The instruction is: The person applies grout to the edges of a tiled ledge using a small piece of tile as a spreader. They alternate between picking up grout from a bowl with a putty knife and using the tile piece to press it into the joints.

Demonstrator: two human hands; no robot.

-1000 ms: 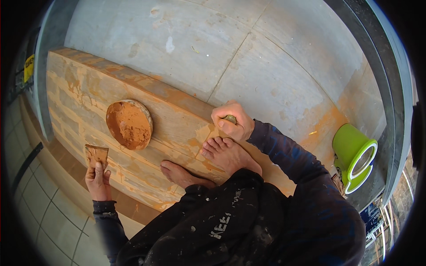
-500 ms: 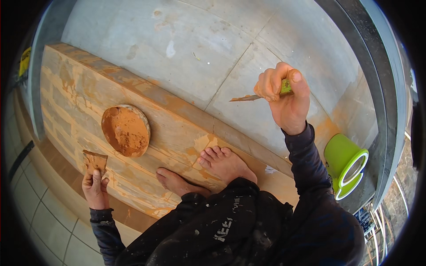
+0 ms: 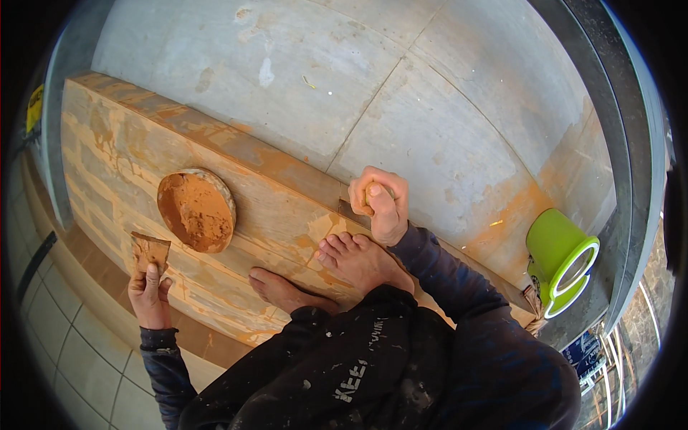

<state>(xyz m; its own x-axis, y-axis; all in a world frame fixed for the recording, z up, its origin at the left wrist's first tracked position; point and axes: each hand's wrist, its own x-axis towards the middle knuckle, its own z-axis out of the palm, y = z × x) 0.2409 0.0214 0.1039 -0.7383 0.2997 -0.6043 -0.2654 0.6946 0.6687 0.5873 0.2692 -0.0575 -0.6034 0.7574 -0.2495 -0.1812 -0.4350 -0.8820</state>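
Note:
My left hand (image 3: pixel 150 295) pinches a flat scraper plate (image 3: pixel 150 251) smeared with orange-brown paste, held upright between thumb and fingers. My right hand (image 3: pixel 382 204) is wrapped round the handle of a putty knife (image 3: pixel 351 209); its blade points left, low by the front edge of the raised step, and is mostly hidden by the fist. Between the hands, nearer the left one, a round bowl (image 3: pixel 188 215) of orange-brown grout rests on the step. Whether the blade touches the surface, I cannot tell.
My bare feet (image 3: pixel 362 261) stand on the grout-streaked tiled step (image 3: pixel 122 154). Beyond its edge lies a lower floor of large grey tiles (image 3: pixel 287 100). A green bucket (image 3: pixel 550 240) is to the right, near a dark curved frame (image 3: pixel 609 64). Smaller floor tiles (image 3: pixel 72 351) show at lower left.
My right hand has come down and to the left with the putty knife, from over the grey floor to the step's edge. My left hand has barely shifted.

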